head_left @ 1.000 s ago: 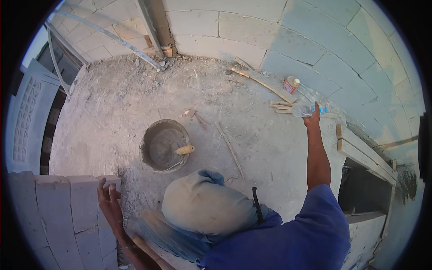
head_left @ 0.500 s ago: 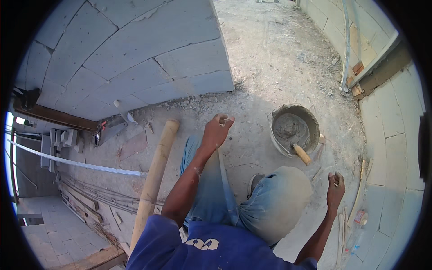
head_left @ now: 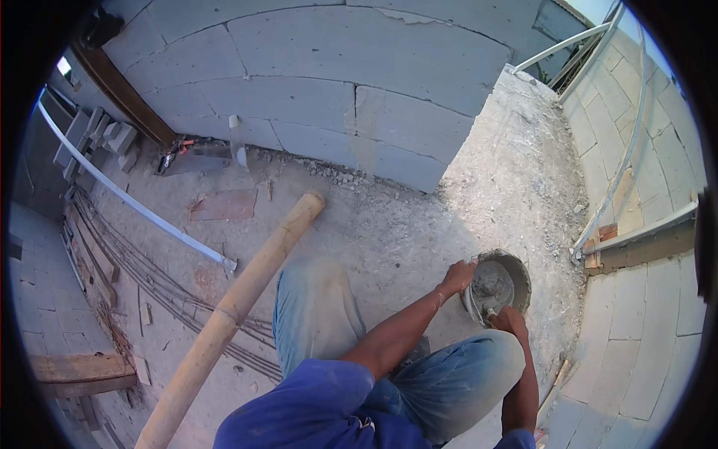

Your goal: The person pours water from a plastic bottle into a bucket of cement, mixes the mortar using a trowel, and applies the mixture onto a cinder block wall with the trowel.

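Daylight seems to enter from the upper right, where a patch of sky (head_left: 598,16) shows pale and the strip of floor (head_left: 520,161) past the wall's end is brightest, its texture nearly washed out. The block wall (head_left: 299,45) stands in even, bluish shade, and the far left corner sinks into dimness. Shadows are soft, without hard edges. A metal strip (head_left: 142,200) catches a whitish sheen. Fisheye curvature bows the block courses, and black vignetting closes the rim. Detail inside the bucket (head_left: 523,273) looks slightly soft.
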Available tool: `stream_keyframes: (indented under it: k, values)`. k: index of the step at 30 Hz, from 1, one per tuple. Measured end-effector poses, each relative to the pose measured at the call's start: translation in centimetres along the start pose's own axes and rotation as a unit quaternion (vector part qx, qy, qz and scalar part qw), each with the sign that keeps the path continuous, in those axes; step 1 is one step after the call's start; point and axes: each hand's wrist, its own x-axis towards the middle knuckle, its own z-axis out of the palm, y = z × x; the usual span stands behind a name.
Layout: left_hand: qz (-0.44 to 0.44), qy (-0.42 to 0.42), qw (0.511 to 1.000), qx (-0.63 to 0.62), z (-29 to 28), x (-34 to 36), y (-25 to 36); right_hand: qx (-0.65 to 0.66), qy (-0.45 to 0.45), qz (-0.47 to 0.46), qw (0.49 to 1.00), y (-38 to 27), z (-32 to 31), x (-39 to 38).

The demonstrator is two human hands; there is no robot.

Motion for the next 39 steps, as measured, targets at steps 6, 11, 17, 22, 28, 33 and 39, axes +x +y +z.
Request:
stream_keyframes:
  k: [6, 11, 17, 22, 28, 33, 39]
  values:
    - [0.168, -0.002, 0.968, 0.188, -0.6, 1.0, -2.8, 0.036, 0.042, -0.117, 0.992, -0.7, -4.0, 0.6]
    - [0.043, 0.126, 0.989, 0.066, -8.6, -0.2, -2.9, -0.156, -0.033, -0.145, 0.976, -5.6, -10.0, 3.0]
    - [-0.038, 0.257, 0.965, 0.031, -21.3, -5.7, -5.7, -0.292, 0.030, -0.352, 0.889, -18.7, -13.7, 6.1]
    - [-0.096, 0.379, 0.920, -0.030, -26.2, -12.1, -9.8, -0.298, 0.161, -0.497, 0.799, -26.9, -12.7, 7.1]
    - [-0.116, 0.506, 0.844, -0.136, -23.9, -17.1, -13.6, -0.287, 0.095, -0.624, 0.721, -31.6, -6.2, 7.1]
    - [-0.145, 0.597, 0.768, -0.177, -20.2, -22.0, -15.8, -0.258, -0.073, -0.627, 0.731, -34.1, -11.0, 3.2]
    - [-0.147, 0.628, 0.741, -0.188, -17.5, -24.8, -15.6, -0.282, 0.018, -0.747, 0.602, -33.8, -5.1, 6.6]
